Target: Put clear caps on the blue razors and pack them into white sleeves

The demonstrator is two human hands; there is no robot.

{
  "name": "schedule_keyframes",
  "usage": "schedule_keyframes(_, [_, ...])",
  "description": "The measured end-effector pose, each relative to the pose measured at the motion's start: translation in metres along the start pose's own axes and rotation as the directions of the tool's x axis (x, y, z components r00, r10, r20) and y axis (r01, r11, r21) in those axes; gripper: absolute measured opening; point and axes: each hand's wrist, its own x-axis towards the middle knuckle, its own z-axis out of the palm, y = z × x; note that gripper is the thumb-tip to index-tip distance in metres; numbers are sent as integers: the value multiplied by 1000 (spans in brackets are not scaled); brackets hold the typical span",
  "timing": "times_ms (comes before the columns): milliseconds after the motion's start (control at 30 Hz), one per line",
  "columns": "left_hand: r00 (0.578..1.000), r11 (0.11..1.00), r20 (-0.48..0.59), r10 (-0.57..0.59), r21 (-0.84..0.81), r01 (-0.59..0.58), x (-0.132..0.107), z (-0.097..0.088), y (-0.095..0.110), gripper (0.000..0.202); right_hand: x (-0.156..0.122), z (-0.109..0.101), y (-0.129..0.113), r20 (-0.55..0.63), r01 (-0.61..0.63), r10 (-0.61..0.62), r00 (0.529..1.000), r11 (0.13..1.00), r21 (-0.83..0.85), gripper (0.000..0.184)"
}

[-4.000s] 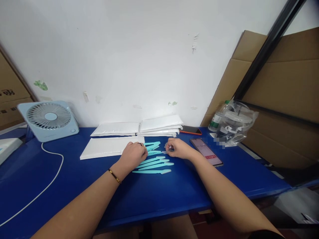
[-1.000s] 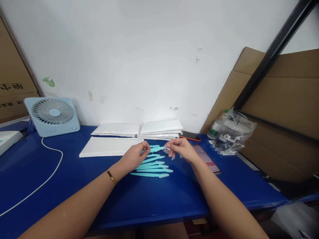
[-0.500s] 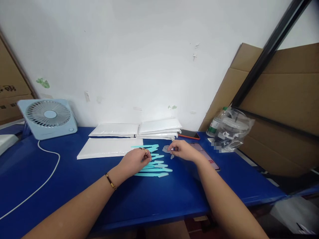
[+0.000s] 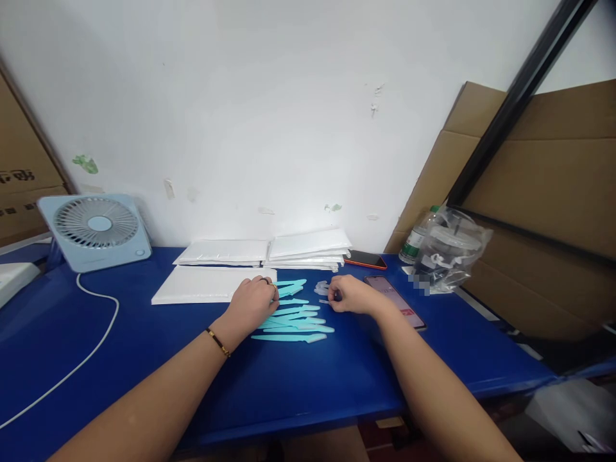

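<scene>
Several turquoise eyebrow razors [image 4: 298, 328] lie side by side on the blue table, their blade ends to the right. My left hand [image 4: 254, 300] is closed at the left of the pile, fingertips pinching the handle of one razor [image 4: 296, 301]. Across from it, my right hand [image 4: 353, 295] is closed, thumb and forefinger together on a small clear plastic blade cap [image 4: 323, 301] that points toward the razors. More clear caps [image 4: 321, 286] sit in a small heap just beyond the right fingertips. The left fingers partly hide the razor handles.
White padded packs [image 4: 192, 285] are stacked against the wall behind my left hand. A phone [image 4: 399, 301] lies by my right wrist, another phone [image 4: 366, 259] behind it. A bagged cup [image 4: 447, 256] and bottle [image 4: 412, 247] stand right; a blue fan [image 4: 99, 224] with a cable stands left.
My left hand has drawn back a little to the left with a razor. My right hand has come slightly nearer, from the cap heap, with a cap now at its fingertips.
</scene>
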Motion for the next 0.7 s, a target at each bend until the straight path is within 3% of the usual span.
schedule_keyframes(133, [999,996,-27,20,85,-18,0,1,3,19,2,1,-6,-61,-2,1,998,1000,-10,7])
schedule_keyframes(333, [998,994,-41,42,106,-38,-1,-2,5,25,0,-2,-9,-175,-3,48,983,969,247,11])
schedule_keyframes(433, [998,996,-47,39,86,-34,-1,-5,6,25,0,-2,-8,-213,13,50,976,958,288,11])
schedule_keyframes(700, [996,995,-71,62,79,-56,-1,-2,5,24,-3,-8,-7,-171,-14,56,984,971,239,16])
